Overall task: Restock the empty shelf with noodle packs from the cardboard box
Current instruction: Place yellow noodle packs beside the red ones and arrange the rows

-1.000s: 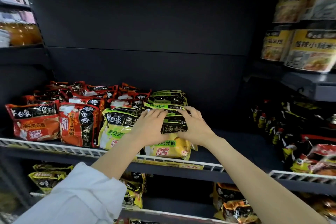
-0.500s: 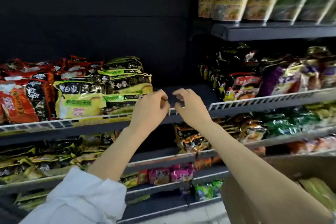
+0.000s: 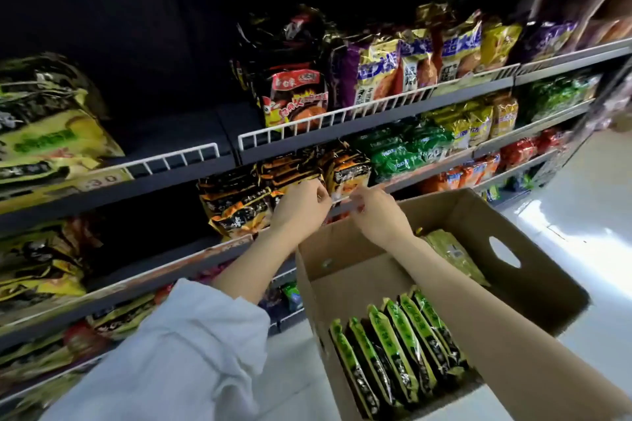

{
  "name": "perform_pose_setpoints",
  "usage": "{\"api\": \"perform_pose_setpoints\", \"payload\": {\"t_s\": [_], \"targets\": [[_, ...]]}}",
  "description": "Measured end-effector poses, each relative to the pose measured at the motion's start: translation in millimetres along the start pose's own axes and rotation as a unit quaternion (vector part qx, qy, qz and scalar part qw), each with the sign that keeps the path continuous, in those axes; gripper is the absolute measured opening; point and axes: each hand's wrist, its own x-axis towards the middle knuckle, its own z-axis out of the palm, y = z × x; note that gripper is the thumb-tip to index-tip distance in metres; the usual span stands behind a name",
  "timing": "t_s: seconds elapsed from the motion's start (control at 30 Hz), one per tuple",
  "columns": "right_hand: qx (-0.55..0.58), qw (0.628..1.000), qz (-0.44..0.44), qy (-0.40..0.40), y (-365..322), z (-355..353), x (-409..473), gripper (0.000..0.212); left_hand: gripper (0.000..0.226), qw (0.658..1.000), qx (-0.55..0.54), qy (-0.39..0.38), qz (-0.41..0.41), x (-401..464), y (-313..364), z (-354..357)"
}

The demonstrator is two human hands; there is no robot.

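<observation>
A: Yellow-green packs (image 3: 48,133) stand on the left of the shelf (image 3: 171,181) now. A second ago both hands were pressing that last one into place; since then they have come away and the view has swung right and down, toward the box.

B: So that placement is done, I'd judge, and the next fetch is starting. What's beside the packs?

A: A bare dark stretch of shelf behind the white wire rail (image 3: 178,159), then black-and-red packs (image 3: 294,92) further right. That gap looks like the part left to fill.

B: And the hands?

A: The left hand (image 3: 301,205) and right hand (image 3: 379,212) hang close together in front of the orange-black packs (image 3: 273,188) one shelf down, just above the box's far edge. Fingers loosely curled, nothing held in either, as far as I can see.

B: The box?

A: Cardboard, open-topped (image 3: 506,225), low on the right. A row of green-edged packs (image 3: 396,352) stands on end at its near side, and one pale green pack (image 3: 451,256) lies flat further in. Between them the bottom is bare.

B: Plenty left to shelve, then.
</observation>
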Motion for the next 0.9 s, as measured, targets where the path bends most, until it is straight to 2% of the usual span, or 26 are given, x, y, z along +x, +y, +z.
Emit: {"api": "perform_pose_setpoints", "payload": {"t_s": [0.2, 0.43, 0.5, 0.57, 0.63, 0.7, 0.83, 0.9], "targets": [[-0.025, 0.993, 0.068, -0.098, 133, -18, 2, 0.034, 0.021, 0.988, -0.032, -0.117, -0.091, 25, 61, 123], [-0.041, 0.979, 0.100, -0.170, 243, -13, 5, 0.040, 0.019, 0.949, -0.097, -0.185, -0.237, 36, 84, 232], [-0.045, 0.974, 0.110, -0.194, 265, -5, 8, 0.050, 0.016, 0.915, -0.183, -0.183, -0.310, 41, 86, 258], [-0.048, 0.966, 0.122, -0.225, 282, 6, 11, 0.064, 0.014, 0.858, -0.283, -0.171, -0.393, 46, 91, 279], [-0.048, 0.958, 0.127, -0.252, 295, 18, 15, 0.073, 0.033, 0.821, -0.333, -0.160, -0.434, 54, 93, 299], [-0.064, 0.950, 0.122, -0.279, 304, 28, 17, 0.081, 0.045, 0.804, -0.344, -0.150, -0.461, 61, 93, 314], [-0.104, 0.941, 0.120, -0.300, 315, 42, 20, 0.098, 0.040, 0.747, -0.400, -0.133, -0.514, 68, 82, 345], [-0.117, 0.941, 0.115, -0.297, 320, 46, 22, 0.102, 0.041, 0.737, -0.399, -0.119, -0.533, 70, 75, 358]]}}
